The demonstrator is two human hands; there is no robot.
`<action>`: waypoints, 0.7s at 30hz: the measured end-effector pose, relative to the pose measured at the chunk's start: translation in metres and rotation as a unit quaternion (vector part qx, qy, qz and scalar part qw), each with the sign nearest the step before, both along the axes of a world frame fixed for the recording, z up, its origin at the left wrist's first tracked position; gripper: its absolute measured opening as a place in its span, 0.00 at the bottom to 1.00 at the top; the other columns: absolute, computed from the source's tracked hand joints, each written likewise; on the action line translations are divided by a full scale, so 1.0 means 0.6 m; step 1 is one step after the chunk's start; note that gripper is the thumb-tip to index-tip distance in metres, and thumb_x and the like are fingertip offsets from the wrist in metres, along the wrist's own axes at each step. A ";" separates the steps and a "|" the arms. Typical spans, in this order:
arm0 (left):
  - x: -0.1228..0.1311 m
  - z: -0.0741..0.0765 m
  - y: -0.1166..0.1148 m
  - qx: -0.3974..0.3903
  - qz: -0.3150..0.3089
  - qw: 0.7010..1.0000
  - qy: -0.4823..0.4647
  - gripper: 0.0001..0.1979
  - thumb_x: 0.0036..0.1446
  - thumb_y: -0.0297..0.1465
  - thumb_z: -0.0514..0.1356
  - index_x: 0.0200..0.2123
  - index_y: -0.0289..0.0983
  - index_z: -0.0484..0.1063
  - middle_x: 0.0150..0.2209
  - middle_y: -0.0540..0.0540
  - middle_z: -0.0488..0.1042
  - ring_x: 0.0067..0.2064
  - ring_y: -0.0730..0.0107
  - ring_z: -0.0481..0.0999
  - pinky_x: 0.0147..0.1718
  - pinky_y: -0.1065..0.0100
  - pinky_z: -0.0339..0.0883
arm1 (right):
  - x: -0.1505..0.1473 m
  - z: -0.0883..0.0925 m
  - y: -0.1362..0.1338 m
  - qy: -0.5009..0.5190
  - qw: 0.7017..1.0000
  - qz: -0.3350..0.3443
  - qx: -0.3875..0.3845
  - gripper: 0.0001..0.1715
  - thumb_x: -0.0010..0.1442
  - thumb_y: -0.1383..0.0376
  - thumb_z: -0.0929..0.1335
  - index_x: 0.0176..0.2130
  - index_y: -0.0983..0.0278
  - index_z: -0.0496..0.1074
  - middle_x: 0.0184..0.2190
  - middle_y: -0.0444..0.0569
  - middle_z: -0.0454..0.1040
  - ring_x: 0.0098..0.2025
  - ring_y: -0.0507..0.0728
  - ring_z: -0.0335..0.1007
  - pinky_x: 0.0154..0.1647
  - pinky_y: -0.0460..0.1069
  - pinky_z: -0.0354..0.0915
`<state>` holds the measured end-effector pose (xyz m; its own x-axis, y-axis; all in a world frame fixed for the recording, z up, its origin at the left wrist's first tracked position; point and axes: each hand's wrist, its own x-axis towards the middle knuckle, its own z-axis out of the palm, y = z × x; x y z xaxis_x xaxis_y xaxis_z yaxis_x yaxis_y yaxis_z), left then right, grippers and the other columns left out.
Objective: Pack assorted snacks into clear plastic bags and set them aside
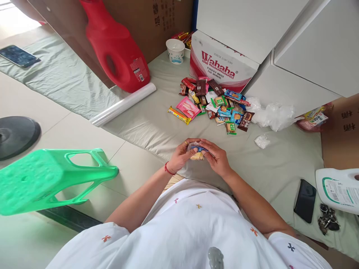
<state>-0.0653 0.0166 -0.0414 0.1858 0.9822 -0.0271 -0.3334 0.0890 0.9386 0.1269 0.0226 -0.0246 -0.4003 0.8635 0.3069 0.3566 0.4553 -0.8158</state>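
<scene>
Between my two hands, close to my body, is a small bundle of snack packets [198, 155], yellow below and blue above, with clear plastic film around its top. My left hand [181, 155], with a red cord on the wrist, grips its left side. On the other side my right hand [216, 157] has its thumb and fingers closed on the same bundle. Beyond the hands lies a loose pile of wrapped snacks [218, 102] in brown, pink, green, blue and yellow wrappers. My fingers hide part of the bundle.
A Wahaha carton [215, 71] and a paper cup [175, 52] stand behind the pile. Left are a red jug [120, 56], a film roll [123, 104] and a green stool [30, 179]. Right are crumpled plastic [273, 116], a phone [305, 201], keys [328, 219] and a white jug [338, 188].
</scene>
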 end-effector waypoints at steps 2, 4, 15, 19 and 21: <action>0.011 0.003 -0.003 -0.019 0.021 1.000 -0.003 0.21 0.57 0.42 0.69 0.50 0.39 0.78 0.50 0.41 0.80 0.51 0.60 0.79 0.51 0.62 0.72 | -0.007 -0.003 -0.008 0.079 0.994 -0.031 -0.072 0.19 0.71 0.58 0.66 0.58 0.51 0.77 0.61 0.45 0.75 0.63 0.59 0.71 0.67 0.57 0.66; 0.028 0.002 -0.002 -0.032 0.044 0.998 0.009 0.18 0.58 0.43 0.68 0.46 0.38 0.78 0.50 0.41 0.81 0.50 0.61 0.79 0.50 0.62 0.73 | -0.012 -0.010 -0.015 0.146 0.979 -0.075 -0.118 0.15 0.68 0.57 0.70 0.53 0.51 0.80 0.57 0.46 0.78 0.60 0.60 0.74 0.65 0.57 0.68; 0.101 0.000 0.018 0.008 0.123 0.961 0.246 0.12 0.65 0.42 0.58 0.43 0.40 0.72 0.36 0.47 0.82 0.37 0.65 0.81 0.38 0.66 0.72 | 0.039 0.003 -0.030 0.175 0.952 -0.159 -0.197 0.12 0.62 0.53 0.74 0.43 0.55 0.84 0.45 0.46 0.84 0.49 0.61 0.81 0.56 0.56 0.74; 0.134 0.006 0.025 0.071 0.141 0.935 0.318 0.18 0.62 0.41 0.63 0.51 0.41 0.66 0.35 0.48 0.81 0.36 0.65 0.81 0.37 0.65 0.71 | 0.067 0.004 -0.034 0.157 0.937 -0.232 -0.207 0.11 0.58 0.54 0.75 0.38 0.56 0.85 0.38 0.46 0.85 0.40 0.60 0.81 0.47 0.55 0.76; 0.137 0.007 0.029 0.114 0.147 0.927 0.325 0.19 0.64 0.41 0.61 0.53 0.40 0.64 0.38 0.47 0.79 0.37 0.66 0.80 0.37 0.66 0.72 | 0.098 0.005 -0.040 0.146 0.926 -0.264 -0.225 0.12 0.56 0.54 0.76 0.37 0.58 0.84 0.34 0.47 0.84 0.35 0.58 0.79 0.42 0.53 0.76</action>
